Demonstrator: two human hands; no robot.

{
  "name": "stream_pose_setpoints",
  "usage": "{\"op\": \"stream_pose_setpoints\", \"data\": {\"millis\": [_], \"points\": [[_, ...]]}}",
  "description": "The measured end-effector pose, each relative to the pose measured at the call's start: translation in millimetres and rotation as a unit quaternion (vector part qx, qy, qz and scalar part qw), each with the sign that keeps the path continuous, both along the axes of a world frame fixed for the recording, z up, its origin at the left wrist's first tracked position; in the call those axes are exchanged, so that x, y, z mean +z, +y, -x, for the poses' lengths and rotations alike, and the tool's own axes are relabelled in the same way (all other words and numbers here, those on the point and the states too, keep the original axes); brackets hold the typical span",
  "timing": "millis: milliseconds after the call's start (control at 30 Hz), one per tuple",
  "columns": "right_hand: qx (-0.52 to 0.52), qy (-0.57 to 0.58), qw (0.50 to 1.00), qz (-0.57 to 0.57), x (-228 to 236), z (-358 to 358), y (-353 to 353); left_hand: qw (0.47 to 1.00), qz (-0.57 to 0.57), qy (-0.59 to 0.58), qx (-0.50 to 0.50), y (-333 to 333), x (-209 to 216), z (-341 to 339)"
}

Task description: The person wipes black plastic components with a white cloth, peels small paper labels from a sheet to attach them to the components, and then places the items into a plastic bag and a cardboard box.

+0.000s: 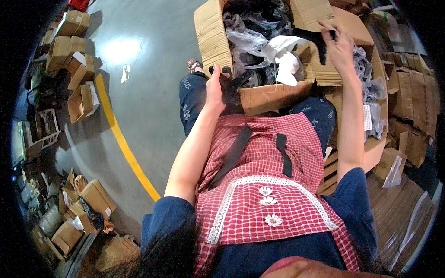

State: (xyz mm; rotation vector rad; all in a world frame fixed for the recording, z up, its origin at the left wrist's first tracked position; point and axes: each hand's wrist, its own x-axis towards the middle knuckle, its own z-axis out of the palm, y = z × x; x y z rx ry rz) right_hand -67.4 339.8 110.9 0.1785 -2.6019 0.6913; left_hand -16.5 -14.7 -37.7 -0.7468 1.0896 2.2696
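A cardboard box stands open in front of me, filled with dark items in clear plastic bags. Crumpled white wrapping lies on top of them. At the box's near left side, my left hand is closed around a black object, mostly hidden by hand and box; its exact kind does not show. Over the right flap, my right hand pinches the end of a bent black strip, which runs back toward the box's contents.
A second box with bagged items stands close on the right, with stacked cartons beyond. On the left, a yellow line crosses the grey floor, with small boxes past it. Checked apron fabric covers my lap.
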Motion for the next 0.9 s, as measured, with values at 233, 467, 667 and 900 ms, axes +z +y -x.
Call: {"op": "stream_pose_setpoints", "data": {"millis": [233, 467, 667, 900], "points": [[0.011, -0.337, 0.837, 0.430, 12.0, -81.7, -103.5, 0.986, -0.154, 0.052, -0.043, 17.3, 32.0, -9.4], [0.022, -0.381, 0.736, 0.560, -29.9, -107.0, -139.4, 0.966, -0.225, 0.091, -0.089, 30.0, 53.6, -33.9], [-0.023, -0.298, 0.891, 0.341, -47.4, -120.1, -139.3, 0.975, -0.175, 0.124, -0.055, 40.8, 48.2, -42.9], [0.004, -0.307, 0.869, 0.388, -61.2, -129.5, -127.4, 0.965, -0.191, 0.154, -0.094, 32.7, 73.6, -51.0]]}}
